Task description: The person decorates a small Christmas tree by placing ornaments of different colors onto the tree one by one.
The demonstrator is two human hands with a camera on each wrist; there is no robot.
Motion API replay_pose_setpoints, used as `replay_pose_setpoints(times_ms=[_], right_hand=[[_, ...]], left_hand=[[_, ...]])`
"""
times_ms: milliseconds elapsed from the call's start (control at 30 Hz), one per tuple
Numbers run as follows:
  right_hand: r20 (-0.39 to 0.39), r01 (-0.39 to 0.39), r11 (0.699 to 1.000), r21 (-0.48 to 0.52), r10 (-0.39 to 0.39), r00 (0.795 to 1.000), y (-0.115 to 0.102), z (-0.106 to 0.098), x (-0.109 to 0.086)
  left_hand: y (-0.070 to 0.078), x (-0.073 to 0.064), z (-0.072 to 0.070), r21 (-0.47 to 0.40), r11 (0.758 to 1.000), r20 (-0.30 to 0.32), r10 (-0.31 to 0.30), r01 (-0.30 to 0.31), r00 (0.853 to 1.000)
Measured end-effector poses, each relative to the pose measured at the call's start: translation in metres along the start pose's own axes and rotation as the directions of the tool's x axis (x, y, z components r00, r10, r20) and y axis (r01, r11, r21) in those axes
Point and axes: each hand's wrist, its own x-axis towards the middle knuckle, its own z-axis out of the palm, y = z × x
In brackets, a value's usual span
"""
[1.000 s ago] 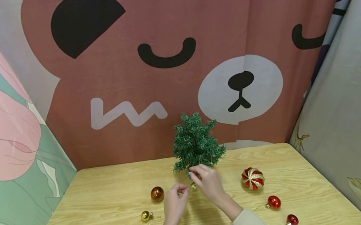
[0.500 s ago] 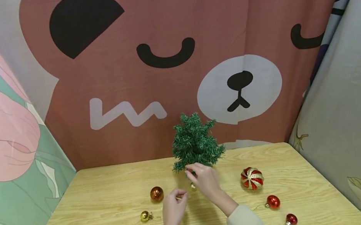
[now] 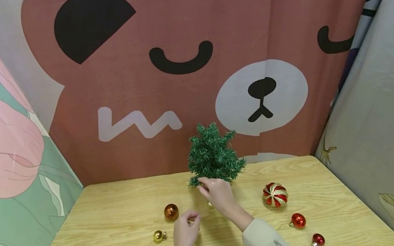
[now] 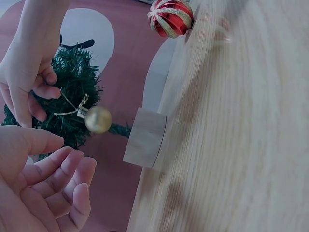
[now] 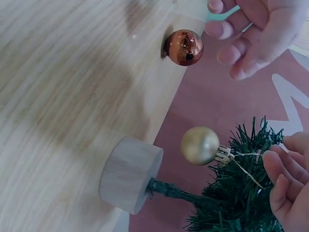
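A small green artificial Christmas tree stands on a round wooden base at the table's back. My right hand is at its lower left branches, fingertips pinching the thin gold cord of a matte gold bauble. The bauble hangs beside the trunk, above the base; in the head view the hand mostly hides it. Lower and to the left, my left hand hovers with loosely curled fingers. The left wrist view shows nothing between its thumb and fingers.
Left of the hands lie a copper bauble and a shiny gold bauble. On the right are a red-and-gold striped bauble and two red baubles, one brighter and one darker. A bear-print curtain hangs behind the table.
My right hand has shifted left along the lower branches. My left hand has drawn back, down and to the left, away from the tree.
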Motion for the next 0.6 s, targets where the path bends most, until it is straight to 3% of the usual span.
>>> replay_pose_setpoints(times_ms=[333,600], right_hand=[[0.089,-0.021,0.997,-0.075,0.028,0.996,-0.001,-0.001,0.010],[0.242,-0.097,0.995,-0.031,0.102,0.965,-0.001,-0.004,0.017]], left_hand=[[-0.007,-0.001,-0.004,-0.005,1.000,-0.024,-0.011,0.010,1.000],[-0.008,-0.002,-0.008,-0.015,1.000,-0.023,-0.014,0.014,1.000]])
